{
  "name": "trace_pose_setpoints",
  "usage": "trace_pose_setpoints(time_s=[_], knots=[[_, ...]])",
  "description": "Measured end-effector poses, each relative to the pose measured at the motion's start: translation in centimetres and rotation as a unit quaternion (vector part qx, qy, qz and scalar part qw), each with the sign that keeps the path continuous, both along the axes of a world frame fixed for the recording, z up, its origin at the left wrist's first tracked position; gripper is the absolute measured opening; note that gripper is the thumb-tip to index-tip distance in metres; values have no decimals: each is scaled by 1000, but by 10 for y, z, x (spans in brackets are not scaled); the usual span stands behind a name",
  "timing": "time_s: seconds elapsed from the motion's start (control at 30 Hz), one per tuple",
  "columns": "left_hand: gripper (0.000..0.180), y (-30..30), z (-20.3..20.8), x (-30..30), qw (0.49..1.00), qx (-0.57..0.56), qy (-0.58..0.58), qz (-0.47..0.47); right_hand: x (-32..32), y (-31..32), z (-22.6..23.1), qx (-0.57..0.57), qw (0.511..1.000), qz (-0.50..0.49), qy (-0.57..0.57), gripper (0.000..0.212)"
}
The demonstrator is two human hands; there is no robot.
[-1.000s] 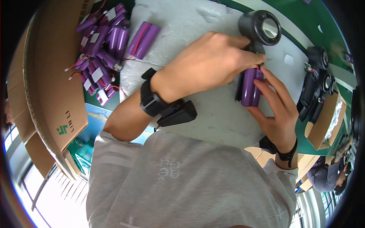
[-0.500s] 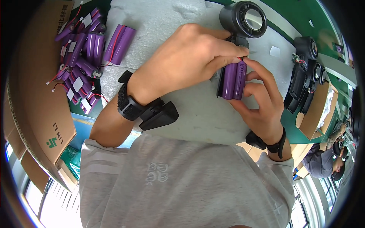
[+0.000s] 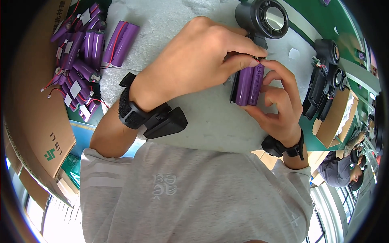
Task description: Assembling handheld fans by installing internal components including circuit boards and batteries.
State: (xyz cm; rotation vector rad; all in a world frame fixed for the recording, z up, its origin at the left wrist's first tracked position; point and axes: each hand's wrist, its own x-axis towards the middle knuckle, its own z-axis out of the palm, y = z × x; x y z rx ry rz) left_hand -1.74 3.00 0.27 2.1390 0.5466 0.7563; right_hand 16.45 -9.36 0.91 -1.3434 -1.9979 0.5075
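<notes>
A black handheld fan (image 3: 259, 20) lies on the foam sheet, its round head at the far end and its handle toward me. In the open handle sits a purple two-cell battery pack (image 3: 248, 86). My left hand (image 3: 206, 56) reaches across it from the left, thumb and forefinger closed in a pinch at the pack's far end. A bit of red wire (image 3: 258, 61) shows at those fingertips; the plug end is hidden. My right hand (image 3: 279, 101) grips the pack and handle from the right, thumb at the near end and forefinger by the wire.
Several purple battery packs (image 3: 75, 87) with wires are piled at the left, with one pack (image 3: 121, 43) apart on the foam. Beside them stands a cardboard box (image 3: 30, 101). At the right are more black fan bodies (image 3: 316, 87) and a small open carton (image 3: 335, 119). Another person (image 3: 340, 168) sits beyond.
The whole view has shifted slightly, with the left pile now nearer the picture's edge. Both hands keep nearly the same hold; the right fingers have bent a little at the pack's far end.
</notes>
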Motion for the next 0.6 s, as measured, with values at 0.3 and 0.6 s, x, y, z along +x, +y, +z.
trace_pose_setpoints(time_s=[0.3, 0.6], knots=[[28, -2, -3, -1, 1000, -27, -7, -5, -3, 5, -1, 13, 999, -9, 39, 42], [43, 0, 10, 2, 984, -167, 59, -2, -7, 10, 6, -96, 991, -81, 42, 59]])
